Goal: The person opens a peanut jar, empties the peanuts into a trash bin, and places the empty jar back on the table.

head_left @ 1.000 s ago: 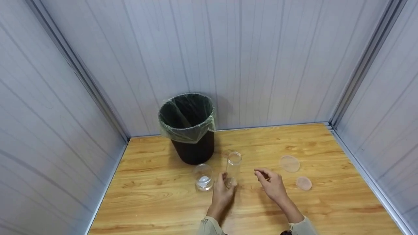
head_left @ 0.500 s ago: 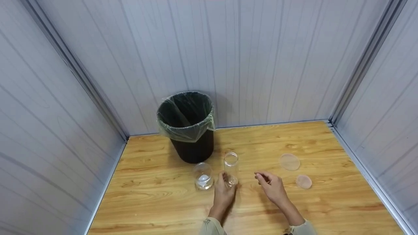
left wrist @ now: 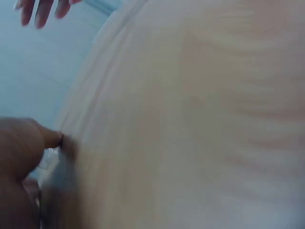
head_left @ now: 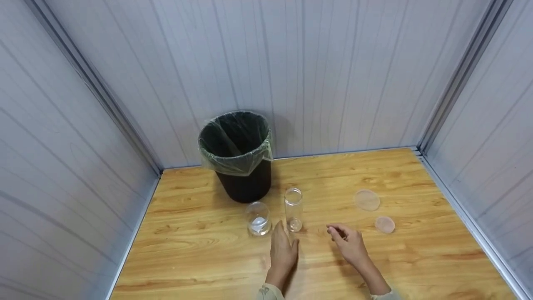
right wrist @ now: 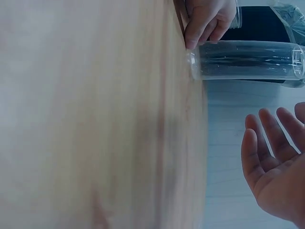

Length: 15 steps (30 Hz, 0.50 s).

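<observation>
A tall clear cylindrical jar (head_left: 294, 211) stands upright on the table, its round mouth facing up. My left hand (head_left: 283, 250) lies at the near left of its base, fingers straight and thumb spread apart. In the right wrist view the left hand (right wrist: 209, 21) shows right beside the foot of the jar (right wrist: 248, 60). Left of it stands a shorter clear jar (head_left: 258, 218) with something white inside. Over the table to the right, my right hand (head_left: 349, 246) hangs with loosely bent fingers and nothing in them; its palm (right wrist: 281, 181) faces the jar.
A black bin (head_left: 245, 183) with a thin yellowish liner stands behind the jars, near the back wall. Two translucent round discs, one larger (head_left: 367, 200) and one smaller (head_left: 385, 224), lie on the right. Panel walls close off the back and both sides of the wooden table (head_left: 200, 266).
The tall jar has come upright and now stands on the table. My left hand has let go of its base and drawn slightly back. The right hand has hardly moved.
</observation>
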Available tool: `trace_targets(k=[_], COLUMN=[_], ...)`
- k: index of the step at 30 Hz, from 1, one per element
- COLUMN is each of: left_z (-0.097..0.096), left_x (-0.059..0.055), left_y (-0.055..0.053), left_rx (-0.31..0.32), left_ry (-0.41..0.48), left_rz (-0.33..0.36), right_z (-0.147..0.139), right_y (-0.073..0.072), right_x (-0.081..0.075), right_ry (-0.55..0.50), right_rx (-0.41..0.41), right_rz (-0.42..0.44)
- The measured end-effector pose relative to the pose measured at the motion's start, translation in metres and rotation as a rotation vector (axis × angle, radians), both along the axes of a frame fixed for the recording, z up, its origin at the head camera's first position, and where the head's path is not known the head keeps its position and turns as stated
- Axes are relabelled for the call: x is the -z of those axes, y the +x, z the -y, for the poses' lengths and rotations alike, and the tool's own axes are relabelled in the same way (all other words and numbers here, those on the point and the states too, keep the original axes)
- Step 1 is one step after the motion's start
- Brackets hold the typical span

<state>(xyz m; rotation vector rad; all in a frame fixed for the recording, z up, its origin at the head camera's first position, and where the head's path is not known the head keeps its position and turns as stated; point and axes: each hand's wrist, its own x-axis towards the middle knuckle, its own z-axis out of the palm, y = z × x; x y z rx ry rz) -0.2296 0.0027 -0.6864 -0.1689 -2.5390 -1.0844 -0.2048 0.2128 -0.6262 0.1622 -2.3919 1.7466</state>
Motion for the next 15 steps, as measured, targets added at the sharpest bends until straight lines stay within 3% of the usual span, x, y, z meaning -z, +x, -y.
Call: trace_targets(k=[4, 6, 9, 12, 15], left_z=[0.002, 0.002, 0.004, 0.006, 0.011], left_x=[-0.002, -0.004, -0.010, -0.021, -0.037], left_y=[0.027, 0.038, 0.053, 0.061, 0.063], left_rx=[-0.071, -0.074, -0.035, 0.033, 0.060], left_ry=[-0.251, -0.332, -0.374, -0.353, -0.329], left_rz=[0.110, 0.172, 0.267, 0.348, 0.360], right_z=[0.003, 0.006, 0.011, 0.015, 0.016], right_y=[0.012, 0.015, 0.016, 0.011, 0.000], right_x=[0.010, 0.011, 0.005, -0.012, -0.034], right_ry=[0.007, 0.051, 0.149, 0.254, 0.317], right_rx=[-0.001, 0.011, 0.050, 0.092, 0.114], right_rz=[0.073, 0.058, -0.036, -0.195, -0.345])
